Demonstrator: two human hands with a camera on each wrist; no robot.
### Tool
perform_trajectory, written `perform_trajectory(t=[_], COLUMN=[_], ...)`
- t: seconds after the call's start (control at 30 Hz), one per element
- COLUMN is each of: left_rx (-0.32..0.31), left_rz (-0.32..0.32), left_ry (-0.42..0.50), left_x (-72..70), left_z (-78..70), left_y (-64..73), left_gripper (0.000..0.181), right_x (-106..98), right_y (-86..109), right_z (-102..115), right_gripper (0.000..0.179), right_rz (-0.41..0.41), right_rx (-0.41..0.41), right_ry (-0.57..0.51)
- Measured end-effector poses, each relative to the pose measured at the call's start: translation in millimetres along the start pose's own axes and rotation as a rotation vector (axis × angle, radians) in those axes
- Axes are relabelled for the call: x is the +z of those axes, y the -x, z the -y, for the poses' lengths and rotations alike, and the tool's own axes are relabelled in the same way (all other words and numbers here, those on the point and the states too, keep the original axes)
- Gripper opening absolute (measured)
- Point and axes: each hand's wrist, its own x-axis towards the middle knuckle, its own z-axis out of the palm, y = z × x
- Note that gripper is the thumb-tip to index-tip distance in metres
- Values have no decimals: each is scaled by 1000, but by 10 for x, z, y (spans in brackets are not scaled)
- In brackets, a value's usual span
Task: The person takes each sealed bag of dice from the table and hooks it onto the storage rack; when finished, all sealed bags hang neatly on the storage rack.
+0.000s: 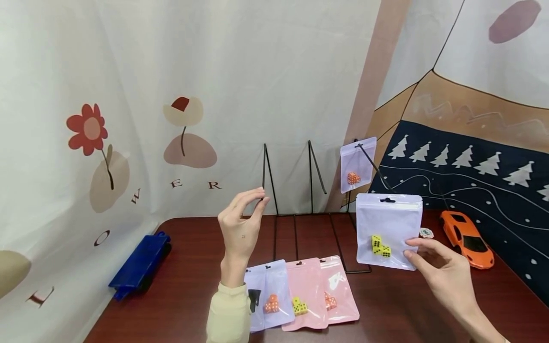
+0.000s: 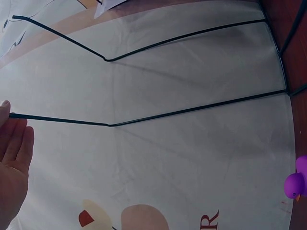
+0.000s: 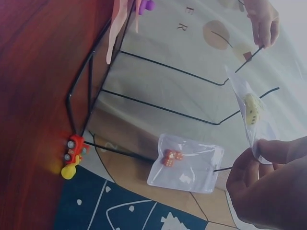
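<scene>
My left hand [image 1: 241, 228] pinches the front tip of the leftmost hook [image 2: 57, 119] of a black wire rack [image 1: 349, 272]. With thumb and fingers, my right hand [image 1: 448, 271] holds a lavender zip bag [image 1: 386, 216] by its lower right corner. Yellow dice [image 1: 377, 245] show inside that bag, and its hang hole is at the top. On the rack's right hook hangs another lavender bag [image 1: 360, 159] with orange dice. The middle hook [image 2: 187, 37] carries nothing. The right wrist view shows the held bag nearly edge-on, close to the hook ends.
Overlapping lavender bags [image 1: 280, 276] and pink bags [image 1: 302, 274] lie in front of the rack. A blue toy [image 1: 139, 264] sits left, an orange toy car [image 1: 467, 238] right. A purple duck [image 2: 295, 184] and a small red toy [image 3: 73, 149] are near the rack. A printed cloth hangs behind.
</scene>
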Motion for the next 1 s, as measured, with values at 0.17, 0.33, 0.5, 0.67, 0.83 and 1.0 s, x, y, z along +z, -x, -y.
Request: perform_trajectory(t=[0.17,0.33,0.5,0.67,0.83,1.0], left_rx=[6,12,7,6,12,14], left_rz=[1,7,12,10,10,4], left_ry=[-8,0,14,12,12,-1], left_x=[-41,-55,-23,-7,-4,-15], left_z=[-14,-11,-6,-21,-36,-21], left_y=[-12,-11,-10,18,21,2], left_gripper=[20,21,20,18,20,20], right_x=[33,61,53,36,29,50], right_y=[-17,-39,-77,-80,-102,-202], right_z=[17,23,22,18,17,21], right_gripper=[28,27,26,26,25,25], right_rz=[-4,-17,-30,-37,-28,-21], right_rx=[1,8,9,33,52,52], right_ry=[0,-11,-12,-1,7,18])
